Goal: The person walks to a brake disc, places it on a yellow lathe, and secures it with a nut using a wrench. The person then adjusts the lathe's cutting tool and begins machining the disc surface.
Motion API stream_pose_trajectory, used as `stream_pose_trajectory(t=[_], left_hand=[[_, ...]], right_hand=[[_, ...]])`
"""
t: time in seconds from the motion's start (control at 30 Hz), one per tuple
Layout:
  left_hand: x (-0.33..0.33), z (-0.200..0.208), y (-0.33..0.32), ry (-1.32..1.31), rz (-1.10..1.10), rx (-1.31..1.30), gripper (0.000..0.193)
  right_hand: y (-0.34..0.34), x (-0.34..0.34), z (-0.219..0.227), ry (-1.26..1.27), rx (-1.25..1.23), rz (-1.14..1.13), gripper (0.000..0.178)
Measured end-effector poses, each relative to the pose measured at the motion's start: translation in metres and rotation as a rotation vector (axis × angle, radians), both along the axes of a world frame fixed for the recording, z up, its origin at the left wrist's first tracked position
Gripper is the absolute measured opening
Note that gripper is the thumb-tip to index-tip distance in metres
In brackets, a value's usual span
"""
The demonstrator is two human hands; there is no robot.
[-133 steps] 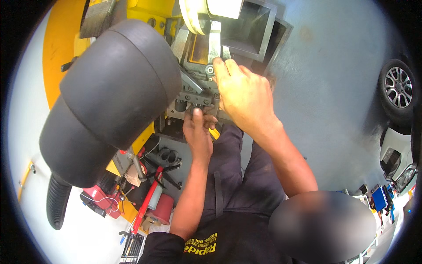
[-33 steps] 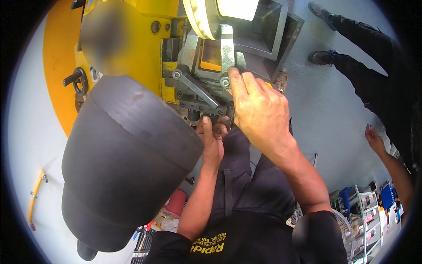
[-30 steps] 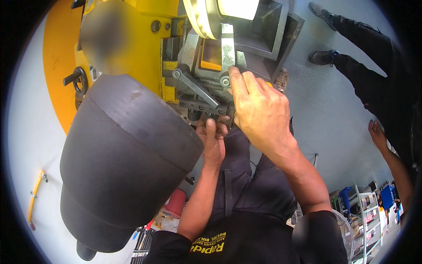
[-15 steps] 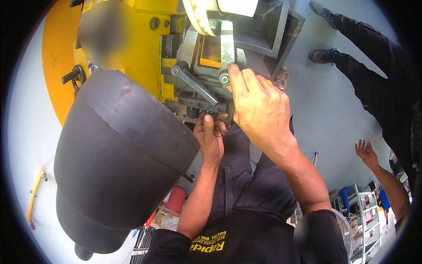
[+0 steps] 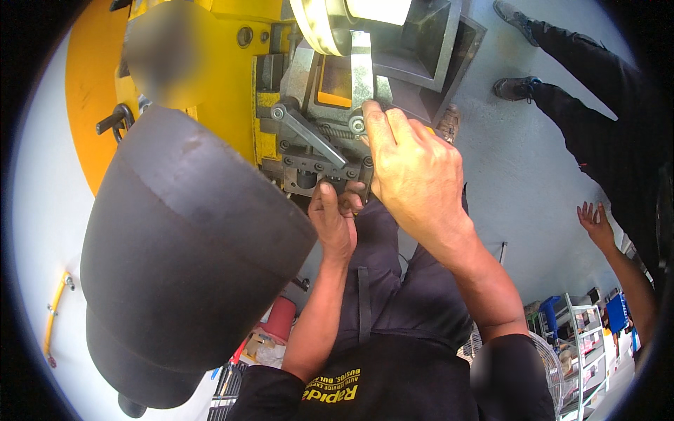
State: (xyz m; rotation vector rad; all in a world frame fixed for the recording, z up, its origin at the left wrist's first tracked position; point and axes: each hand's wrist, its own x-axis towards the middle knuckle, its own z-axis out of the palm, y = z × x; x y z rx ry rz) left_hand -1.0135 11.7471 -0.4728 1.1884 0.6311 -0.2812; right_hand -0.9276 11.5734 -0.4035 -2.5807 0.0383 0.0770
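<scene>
A yellow machine (image 5: 225,77) holds a grey metal tool slide in front of me, with a flat metal lever (image 5: 312,140) slanting across it. My right hand (image 5: 420,165) is closed at the slide's right side, its index finger against a round bolt-headed pivot (image 5: 357,125); the lever part inside the fist is mostly hidden. Below the slide's bolted front plate (image 5: 319,167), my left hand (image 5: 335,221) has its thumb and curled fingers at a dark round knob (image 5: 333,181). A second dark knob (image 5: 306,179) sits just left of it.
A large black tapered cover (image 5: 189,259) bulks at the left, close to my left forearm. A bright lamp (image 5: 319,28) and a grey metal chute (image 5: 421,49) are at the top. Another person (image 5: 632,161) stands at the right. A white shelf rack (image 5: 583,344) is lower right.
My left thumb has shifted slightly left along the knob. My right hand keeps its place. The other person's hand has moved up and to the right.
</scene>
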Motion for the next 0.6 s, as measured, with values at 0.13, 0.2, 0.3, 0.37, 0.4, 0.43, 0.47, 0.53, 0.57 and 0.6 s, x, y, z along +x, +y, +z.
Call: stream_pose_trajectory(t=[0.13, 0.2, 0.3, 0.37, 0.4, 0.43, 0.47, 0.53, 0.57, 0.6], left_hand=[[-0.0012, -0.0021, -0.0009, -0.034, -0.04, 0.097, 0.043], [0.0002, -0.0012, -0.0036, -0.035, -0.029, 0.092, 0.042], [-0.0005, -0.0014, -0.0015, -0.022, -0.035, 0.089, 0.042], [-0.0003, -0.0008, -0.0007, -0.014, -0.041, 0.086, 0.042], [0.0005, 0.0002, -0.0013, -0.013, -0.041, 0.084, 0.043], [0.0015, 0.001, -0.0019, -0.011, -0.041, 0.081, 0.043], [0.0014, 0.0006, -0.0015, -0.006, -0.041, 0.084, 0.043], [0.0013, -0.0001, -0.0002, 0.003, -0.042, 0.091, 0.044], [0.0018, 0.0004, -0.0001, 0.009, -0.048, 0.089, 0.044], [0.0022, 0.0011, 0.0, 0.015, -0.055, 0.086, 0.044]], right_hand=[[0.0002, 0.0004, 0.0001, -0.006, 0.008, -0.005, 0.04], [-0.0009, 0.0004, -0.0001, -0.002, 0.01, -0.004, 0.04], [-0.0006, 0.0004, -0.0008, -0.004, 0.012, -0.004, 0.041], [-0.0004, 0.0002, -0.0008, -0.006, 0.011, -0.004, 0.041], [-0.0006, 0.0001, -0.0005, -0.007, 0.011, -0.003, 0.041], [-0.0008, 0.0, -0.0004, -0.007, 0.01, -0.002, 0.041], [-0.0008, 0.0001, -0.0004, -0.007, 0.008, -0.002, 0.041], [-0.0009, 0.0004, -0.0006, -0.005, 0.005, -0.002, 0.041], [-0.0009, 0.0002, -0.0007, -0.004, 0.004, 0.0, 0.041], [-0.0011, 0.0, -0.0009, -0.002, 0.003, 0.003, 0.041]])
